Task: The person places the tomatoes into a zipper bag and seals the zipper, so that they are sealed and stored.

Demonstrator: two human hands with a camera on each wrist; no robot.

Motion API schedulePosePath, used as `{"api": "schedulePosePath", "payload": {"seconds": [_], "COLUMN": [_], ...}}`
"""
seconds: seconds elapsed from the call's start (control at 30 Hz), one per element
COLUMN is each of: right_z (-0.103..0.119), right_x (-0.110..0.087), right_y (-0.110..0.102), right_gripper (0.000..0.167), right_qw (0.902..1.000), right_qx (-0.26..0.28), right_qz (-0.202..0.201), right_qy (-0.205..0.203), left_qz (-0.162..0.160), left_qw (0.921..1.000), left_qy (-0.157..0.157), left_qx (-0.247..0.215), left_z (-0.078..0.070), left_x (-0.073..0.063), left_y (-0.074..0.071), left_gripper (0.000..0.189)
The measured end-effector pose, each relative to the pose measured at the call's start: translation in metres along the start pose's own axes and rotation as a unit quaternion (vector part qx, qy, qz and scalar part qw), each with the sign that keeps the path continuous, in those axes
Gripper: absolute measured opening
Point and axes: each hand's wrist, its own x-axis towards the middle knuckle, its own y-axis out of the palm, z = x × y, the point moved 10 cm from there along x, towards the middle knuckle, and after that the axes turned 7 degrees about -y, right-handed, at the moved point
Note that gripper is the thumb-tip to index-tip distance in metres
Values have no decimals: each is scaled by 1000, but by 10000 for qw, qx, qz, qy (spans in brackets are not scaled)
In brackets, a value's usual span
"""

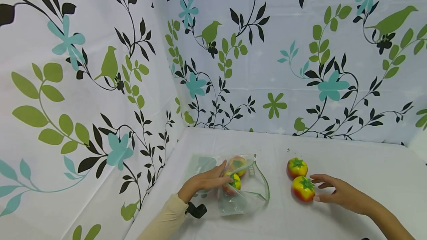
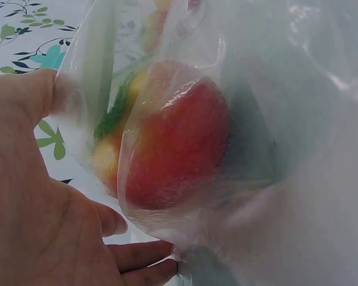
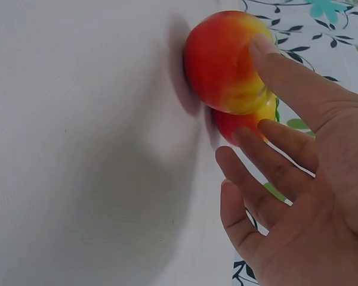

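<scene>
A clear plastic bag (image 1: 245,199) lies on the white table with its mouth toward the right. Two red-and-yellow toy tomatoes with green leafy tops are inside it, the nearer tomato (image 2: 179,143) showing through the film. My left hand (image 1: 208,179) grips the bag at its edge, with the fingers beside the nearer tomato. To the right, a front tomato (image 1: 303,189) and a back tomato (image 1: 297,167) sit close together on the table. My right hand (image 1: 341,193) is at the front tomato's right side, fingers spread and slightly bent; its thumb overlaps this tomato in the right wrist view.
The white-covered table (image 1: 333,155) meets a patterned cloth wall (image 1: 233,66) at the back and another cloth (image 1: 83,121) along the left. A black wrist device (image 1: 197,210) sits at the left sleeve's cuff.
</scene>
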Motion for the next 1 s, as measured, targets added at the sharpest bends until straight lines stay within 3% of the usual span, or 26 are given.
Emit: {"api": "schedulePosePath", "payload": {"seconds": [0.23, 0.6, 1.0], "right_z": [2, -3, -2], "right_x": [3, 4, 4], "right_y": [1, 5, 10], "right_gripper": [63, 66, 67], "right_qw": [9998, 9995, 9983], "right_qx": [-120, -20, -136], "right_qz": [-132, -267, -478], "right_qy": [-65, 193, 319], "left_qz": [48, 78, 32], "left_qw": [9999, 9997, 9999], "left_qy": [64, 76, 83], "left_qx": [-96, -213, -92], "left_z": [-2, 0, -2], "left_x": [-1, 1, 0], "left_y": [0, 2, 1], "left_gripper": [103, 103, 102]}}
